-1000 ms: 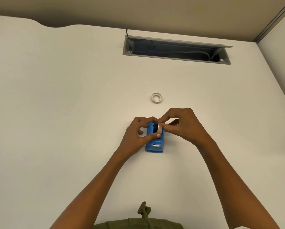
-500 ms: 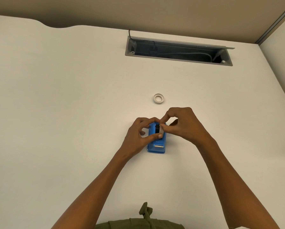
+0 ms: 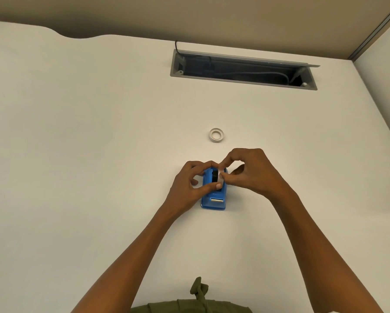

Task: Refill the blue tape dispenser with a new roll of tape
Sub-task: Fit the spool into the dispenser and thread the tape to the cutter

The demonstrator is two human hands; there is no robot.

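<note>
A blue tape dispenser (image 3: pixel 213 197) lies on the white table (image 3: pixel 88 154), its metal cutter toward me. A tape roll (image 3: pixel 221 177) on a black hub sits upright in its slot. My left hand (image 3: pixel 189 184) grips the dispenser's left side, thumb pressed across the front of the roll. My right hand (image 3: pixel 250 170) pinches the roll's right side from above with thumb and fingertips. A second white ring of tape (image 3: pixel 216 135) lies flat on the table a little beyond the hands.
An open grey cable tray (image 3: pixel 243 70) with cables inside is cut into the table at the back. A partition wall rises on the right. Olive green clothing (image 3: pixel 198 299) shows at the bottom edge.
Both hands keep the same hold on the dispenser and roll; my right fingers have shifted slightly on the roll. The view has tilted a little.
</note>
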